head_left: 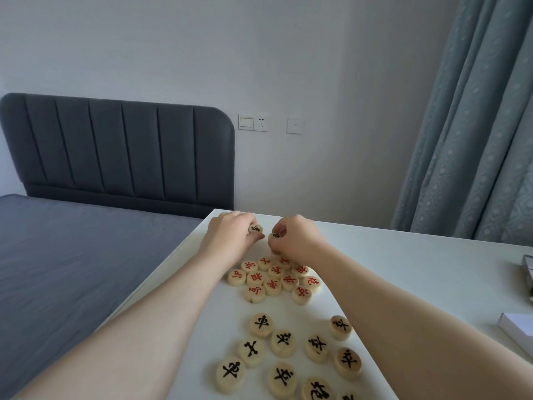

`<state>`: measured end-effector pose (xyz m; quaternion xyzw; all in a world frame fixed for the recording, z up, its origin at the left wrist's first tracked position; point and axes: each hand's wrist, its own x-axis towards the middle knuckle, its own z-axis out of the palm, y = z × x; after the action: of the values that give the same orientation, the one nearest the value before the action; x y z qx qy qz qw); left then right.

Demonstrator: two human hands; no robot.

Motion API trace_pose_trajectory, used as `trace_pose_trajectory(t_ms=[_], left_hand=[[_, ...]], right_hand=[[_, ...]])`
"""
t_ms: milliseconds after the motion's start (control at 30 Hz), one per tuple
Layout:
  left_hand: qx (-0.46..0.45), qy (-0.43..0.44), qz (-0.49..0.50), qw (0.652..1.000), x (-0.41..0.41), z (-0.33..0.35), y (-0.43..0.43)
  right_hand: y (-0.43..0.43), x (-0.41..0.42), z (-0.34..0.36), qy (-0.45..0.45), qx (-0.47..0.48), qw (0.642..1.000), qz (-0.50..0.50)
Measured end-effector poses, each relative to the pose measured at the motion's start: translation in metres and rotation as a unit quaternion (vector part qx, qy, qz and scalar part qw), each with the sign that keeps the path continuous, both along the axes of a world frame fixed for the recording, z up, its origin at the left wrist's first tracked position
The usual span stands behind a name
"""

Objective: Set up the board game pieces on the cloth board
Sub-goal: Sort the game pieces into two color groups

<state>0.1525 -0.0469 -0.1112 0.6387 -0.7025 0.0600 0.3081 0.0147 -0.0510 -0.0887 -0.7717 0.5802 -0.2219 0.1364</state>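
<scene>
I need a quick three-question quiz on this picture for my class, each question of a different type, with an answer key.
1. True or false: the left hand and the right hand are both empty.
2. Multiple choice: the packed cluster of pieces just short of the hands carries lettering in A red, B black, C green.
3. Fill in: the loose pieces nearest the camera carry ___ lettering.
Key: 1 false; 2 A; 3 black.

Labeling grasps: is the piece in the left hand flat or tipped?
Tipped. The left hand pinches the black-lettered piece with its face angled toward the camera, unlike the red-lettered pieces lying flat on the table.
</scene>
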Motion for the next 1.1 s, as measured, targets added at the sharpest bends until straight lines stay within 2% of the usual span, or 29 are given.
trace_pose_trajectory(t_ms=[200, 300, 433, 567, 733, 833, 933, 1033, 1100], left_hand=[[-0.048, 0.092, 0.02, 0.994, 0.005, 0.012, 0.049], [-0.018, 0.153, 0.02, 0.988, 0.004, 0.013, 0.085], [0.036, 0.173, 0.019, 0.984, -0.001, 0.003, 0.142], [0.066, 0.126, 0.021, 0.99, -0.005, -0.004, 0.175], [0.088, 0.07, 0.014, 0.994, -0.011, -0.007, 0.197], [0.118, 0.037, 0.009, 0.992, -0.01, -0.007, 0.196], [0.115, 0.021, 0.002, 0.993, -0.012, -0.005, 0.197], [0.068, 0.031, -0.088, 0.993, -0.016, -0.003, 0.206], [0.098, -0.031, -0.161, 0.982, -0.021, -0.001, 0.214]], right_hand=[[0.037, -0.019, 0.015, -0.041, -0.041, 0.998, -0.014], [0.068, -0.036, 0.017, -0.04, -0.041, 0.998, -0.011], [0.117, -0.063, 0.011, -0.045, -0.033, 0.998, -0.017], [0.151, -0.083, -0.002, -0.056, -0.004, 0.997, -0.045], [0.185, -0.102, -0.012, -0.022, -0.002, 0.996, -0.088], [0.193, -0.105, -0.018, 0.025, 0.005, 0.997, -0.072], [0.198, -0.101, -0.02, 0.013, -0.007, 0.999, -0.049], [0.197, -0.095, -0.018, -0.036, -0.016, 0.999, -0.03], [0.193, -0.089, -0.017, -0.042, -0.011, 0.999, -0.012]])
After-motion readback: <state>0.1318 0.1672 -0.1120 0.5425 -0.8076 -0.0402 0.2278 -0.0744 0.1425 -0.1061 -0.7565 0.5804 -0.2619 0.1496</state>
